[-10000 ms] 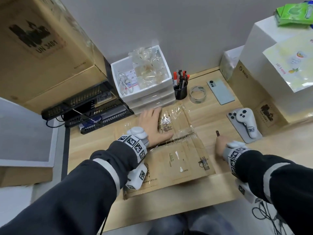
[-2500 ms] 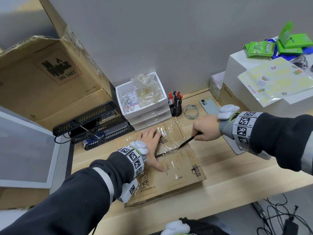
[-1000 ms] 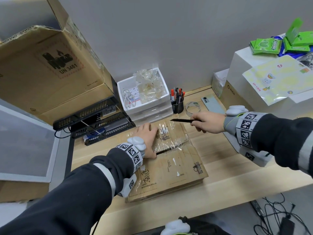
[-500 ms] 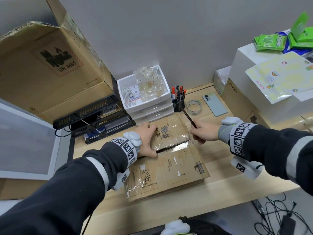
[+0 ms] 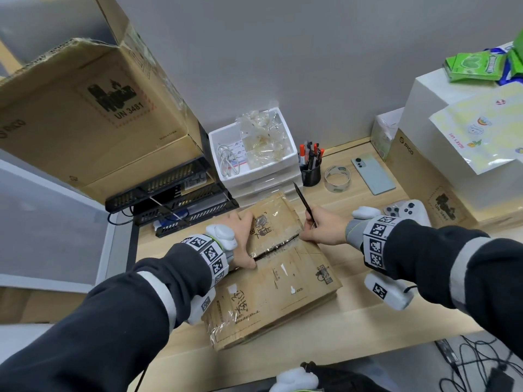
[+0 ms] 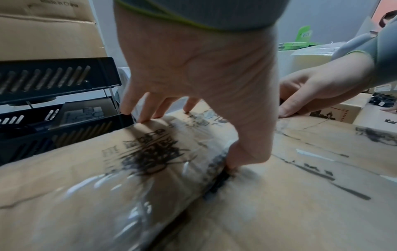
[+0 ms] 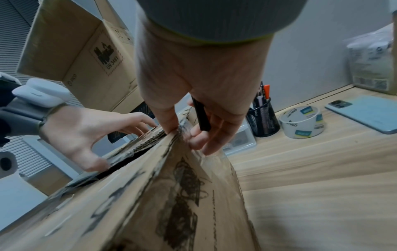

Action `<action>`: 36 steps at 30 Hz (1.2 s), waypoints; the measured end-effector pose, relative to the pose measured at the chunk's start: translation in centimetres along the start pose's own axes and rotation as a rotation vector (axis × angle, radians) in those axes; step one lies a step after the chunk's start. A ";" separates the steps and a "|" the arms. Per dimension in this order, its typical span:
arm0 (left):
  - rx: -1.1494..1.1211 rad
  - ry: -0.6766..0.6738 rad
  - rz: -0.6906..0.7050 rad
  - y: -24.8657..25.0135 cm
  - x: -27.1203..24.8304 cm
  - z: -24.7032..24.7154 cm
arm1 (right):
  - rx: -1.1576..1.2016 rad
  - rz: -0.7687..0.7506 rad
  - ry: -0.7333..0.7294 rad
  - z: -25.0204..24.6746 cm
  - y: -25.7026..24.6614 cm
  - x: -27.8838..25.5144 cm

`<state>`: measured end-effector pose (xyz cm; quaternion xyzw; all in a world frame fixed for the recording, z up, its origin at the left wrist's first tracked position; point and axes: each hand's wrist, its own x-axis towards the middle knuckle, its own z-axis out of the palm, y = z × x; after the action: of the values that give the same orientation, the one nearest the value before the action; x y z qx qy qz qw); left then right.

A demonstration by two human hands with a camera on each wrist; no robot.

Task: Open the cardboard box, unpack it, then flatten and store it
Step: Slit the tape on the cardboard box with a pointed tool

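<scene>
From the head view, the cardboard box (image 5: 271,267) lies flat and low on the pale wood-grain table (image 5: 368,315), its brown top scuffed, printed in black and glossy with wrinkled clear tape. A dark slit runs across the top between the two flaps. The left hand (image 5: 240,241) grips the far flap at the slit's left end, thumb at the gap. The right hand (image 5: 322,227) rests at the slit's right end, its grip closed round a slim black cutter (image 5: 304,203) that points up and away. Behind the box stand white plastic drawers (image 5: 254,165), a black mesh pen cup (image 5: 310,175), a clear tape roll (image 5: 336,179) and a pale phone (image 5: 373,174); a black slatted rack (image 5: 169,199) sits behind the box's left corner.

In the left wrist view, the fingers (image 6: 150,108) curl over the flap's far edge and the thumb digs into the slit; the cardboard shows blurred.

In the right wrist view, the thumb and fingers pinch the taped corner of the box, the cutter (image 7: 200,117) tucked under the palm; corrugated edges show along the open gap.
</scene>
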<state>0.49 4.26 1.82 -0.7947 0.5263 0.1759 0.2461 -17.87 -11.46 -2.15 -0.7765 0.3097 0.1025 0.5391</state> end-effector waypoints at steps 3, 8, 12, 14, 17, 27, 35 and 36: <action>-0.015 0.058 -0.041 0.7 0.2 0.5 | -0.026 0.002 0.024 0.7 -0.2 0.6; -0.160 0.244 0.053 1.5 1.1 0.5 | 0.069 0.019 -0.004 -0.1 0.0 0.0; -0.178 0.261 0.075 2.1 1.8 0.1 | 0.003 0.080 0.067 -1.1 1.3 -1.1; -0.149 0.255 0.080 2.1 1.9 -0.1 | -0.130 0.055 0.113 -1.4 2.2 -1.5; -0.103 0.214 0.068 2.3 2.1 -0.5 | -0.229 0.023 0.130 -1.6 3.2 -2.0; -0.132 0.154 0.081 2.3 2.0 -1.0 | -0.263 -0.026 0.176 -1.7 3.6 -2.6; -0.149 0.160 0.061 2.2 2.2 -0.7 | -0.285 -0.046 0.174 -1.8 2.5 -3.1; -0.157 0.162 0.053 2.1 2.2 -0.6 | -0.303 -0.049 0.182 -1.8 2.3 -3.2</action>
<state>-0.59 1.53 0.71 -0.8090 0.5498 0.1582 0.1348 -22.07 -12.37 -1.59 -0.8622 0.3192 0.0640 0.3881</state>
